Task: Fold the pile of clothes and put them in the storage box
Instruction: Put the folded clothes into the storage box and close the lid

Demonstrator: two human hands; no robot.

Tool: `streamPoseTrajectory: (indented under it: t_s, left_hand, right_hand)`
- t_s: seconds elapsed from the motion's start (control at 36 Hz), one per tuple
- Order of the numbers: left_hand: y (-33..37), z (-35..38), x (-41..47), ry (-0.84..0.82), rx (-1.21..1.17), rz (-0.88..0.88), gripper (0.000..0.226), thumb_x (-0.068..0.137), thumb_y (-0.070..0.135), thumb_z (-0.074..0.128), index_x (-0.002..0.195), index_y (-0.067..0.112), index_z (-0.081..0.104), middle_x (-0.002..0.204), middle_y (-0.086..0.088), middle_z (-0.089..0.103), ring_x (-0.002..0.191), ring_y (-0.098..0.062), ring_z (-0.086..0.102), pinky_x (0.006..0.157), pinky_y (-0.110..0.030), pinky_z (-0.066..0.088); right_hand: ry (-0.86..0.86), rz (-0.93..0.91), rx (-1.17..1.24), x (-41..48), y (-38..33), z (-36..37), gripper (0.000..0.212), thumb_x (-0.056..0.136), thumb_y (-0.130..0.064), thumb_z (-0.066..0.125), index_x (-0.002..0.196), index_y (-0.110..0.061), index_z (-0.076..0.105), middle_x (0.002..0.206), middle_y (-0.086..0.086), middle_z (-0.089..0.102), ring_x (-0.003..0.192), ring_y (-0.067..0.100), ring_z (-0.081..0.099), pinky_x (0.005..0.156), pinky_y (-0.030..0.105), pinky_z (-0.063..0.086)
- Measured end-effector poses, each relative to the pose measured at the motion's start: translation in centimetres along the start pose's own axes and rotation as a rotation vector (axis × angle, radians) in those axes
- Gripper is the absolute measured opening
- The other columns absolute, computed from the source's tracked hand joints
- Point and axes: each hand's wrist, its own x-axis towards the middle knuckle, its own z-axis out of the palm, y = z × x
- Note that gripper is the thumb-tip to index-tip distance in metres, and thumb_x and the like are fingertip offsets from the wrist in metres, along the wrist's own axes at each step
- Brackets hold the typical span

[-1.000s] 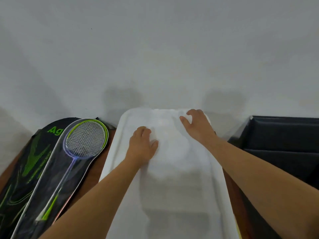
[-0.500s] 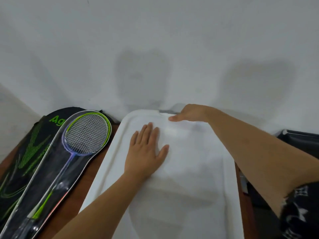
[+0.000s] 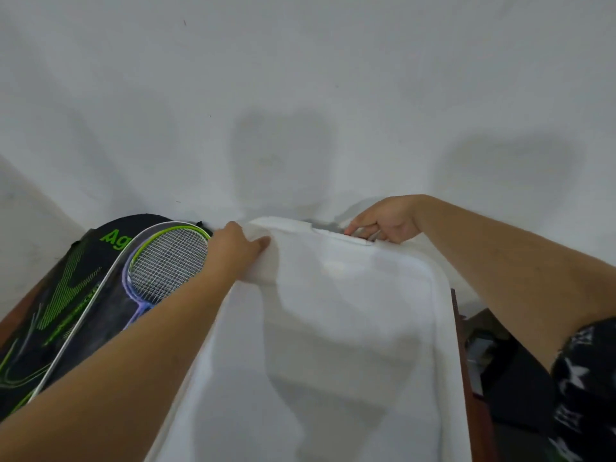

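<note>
Fingers (image 3: pixel 258 244) of left hand (image 3: pixel 238 251) and right hand (image 3: pixel 388 223) curl round lid (image 3: pixel 333 328) rim (racket bag (image 3: pixel 66 295) beside).

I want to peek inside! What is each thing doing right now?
lid: down flat, held at its far edge.
left hand: grips the lid's far left corner.
right hand: fingers curled on the lid's far edge.
racket: lying flat beside the lid.

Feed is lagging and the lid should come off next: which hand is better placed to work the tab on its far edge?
Probably right: the right hand has its fingers right at the tab, while the left hand grips the far-left corner of the lid, away from it.
</note>
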Motion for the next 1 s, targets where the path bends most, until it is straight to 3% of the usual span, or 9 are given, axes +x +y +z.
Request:
streamPoseTrajectory:
  t_s: [0.11, 0.25, 0.42, 0.47, 0.53, 0.61, 0.86, 0.92, 1.0]
  left_hand:
    - [0.8, -2.6, -0.8, 0.029, -0.109, 0.053, 0.053, 0.089, 0.037, 0.066, 0.127, 0.004, 0.046, 0.119, -0.015, 0.059, 0.109, -0.035, 0.055, 0.082, -0.037, 0.043]
    - [0.9, -5.4, -1.6, -0.029, -0.067, 0.084, 0.053, 0.093, 0.035, 0.063, 0.132, 0.009, 0.040, 0.109, -0.009, 0.052, 0.088, -0.027, 0.048, 0.067, -0.031, 0.040]
    - [0.3, -5.8, -2.3, -0.093, 0.080, 0.107, 0.052, 0.095, 0.035, 0.060, 0.133, 0.006, 0.039, 0.123, -0.018, 0.057, 0.108, -0.035, 0.056, 0.083, -0.036, 0.044]
    - [0.2, -5.4, -2.3, -0.093, 0.103, 0.109, 0.052, 0.096, 0.035, 0.057, 0.135, 0.006, 0.039, 0.126, -0.020, 0.056, 0.113, -0.037, 0.055, 0.089, -0.038, 0.044]
    - [0.0, -4.8, -2.4, -0.088, 0.118, 0.112, 0.054, 0.096, 0.034, 0.057, 0.138, 0.007, 0.037, 0.129, -0.020, 0.054, 0.115, -0.037, 0.053, 0.092, -0.039, 0.043]
    - [-0.4, -3.5, -2.7, -0.097, 0.143, 0.109, 0.064, 0.094, 0.034, 0.061, 0.146, 0.010, 0.031, 0.132, -0.021, 0.051, 0.120, -0.037, 0.051, 0.095, -0.039, 0.041]
    - [-1.7, -0.1, -3.8, -0.063, 0.068, 0.055, 0.071, 0.091, 0.044, 0.062, 0.145, 0.011, 0.032, 0.138, -0.020, 0.041, 0.131, -0.038, 0.038, 0.104, -0.044, 0.035]
    - [-1.9, 0.5, -4.0, -0.057, 0.092, 0.070, 0.069, 0.092, 0.043, 0.061, 0.144, 0.009, 0.033, 0.137, -0.021, 0.042, 0.129, -0.038, 0.039, 0.103, -0.043, 0.034]
    - [-2.4, 1.1, -4.2, -0.082, 0.084, 0.051, 0.065, 0.094, 0.040, 0.057, 0.146, 0.012, 0.030, 0.137, -0.022, 0.041, 0.129, -0.040, 0.037, 0.104, -0.045, 0.033]
  right_hand:
    - [-0.040, 0.018, -0.123, 0.2, -0.8, 0.4, 0.030, 0.098, -0.019, 0.062, 0.126, -0.008, 0.067, 0.125, 0.013, 0.068, 0.112, 0.031, 0.063, 0.103, 0.047, 0.049]
    - [-0.017, 0.028, -0.415, 0.3, -2.3, 1.2, 0.032, 0.093, -0.015, 0.068, 0.125, -0.015, 0.067, 0.111, 0.008, 0.075, 0.097, 0.028, 0.073, 0.065, 0.035, 0.062]
    - [-0.024, -0.005, -0.634, 1.0, -3.0, 2.0, 0.033, 0.094, -0.018, 0.067, 0.126, -0.011, 0.066, 0.122, 0.011, 0.070, 0.113, 0.033, 0.068, 0.092, 0.044, 0.056]
    - [-0.017, -0.019, -0.575, 1.4, -3.0, 1.8, 0.031, 0.092, -0.018, 0.070, 0.122, -0.011, 0.069, 0.114, 0.009, 0.073, 0.103, 0.030, 0.072, 0.086, 0.043, 0.060]
    - [0.024, -0.046, -0.467, 1.6, -2.6, 1.7, 0.026, 0.091, -0.021, 0.069, 0.114, -0.009, 0.072, 0.095, 0.006, 0.077, 0.076, 0.020, 0.074, 0.065, 0.032, 0.061]
    - [0.172, -0.086, -0.478, 2.1, -1.6, 1.5, 0.025, 0.094, -0.033, 0.062, 0.093, -0.011, 0.072, 0.069, 0.003, 0.059, 0.045, 0.015, 0.050, 0.041, 0.020, 0.037]
    - [0.259, -0.112, -0.371, 2.2, -0.2, 1.8, 0.025, 0.101, -0.040, 0.053, 0.099, -0.017, 0.063, 0.081, 0.006, 0.048, 0.058, 0.018, 0.041, 0.049, 0.025, 0.032]
    - [0.270, -0.108, -0.390, 1.9, 0.0, 1.9, 0.034, 0.098, -0.052, 0.052, 0.089, -0.020, 0.059, 0.083, 0.004, 0.051, 0.064, 0.020, 0.045, 0.057, 0.028, 0.036]
    - [0.229, -0.120, -0.385, 1.1, 0.1, 2.1, 0.061, 0.079, -0.078, 0.059, 0.103, -0.023, 0.068, 0.099, -0.002, 0.059, 0.085, 0.023, 0.056, 0.077, 0.032, 0.045]
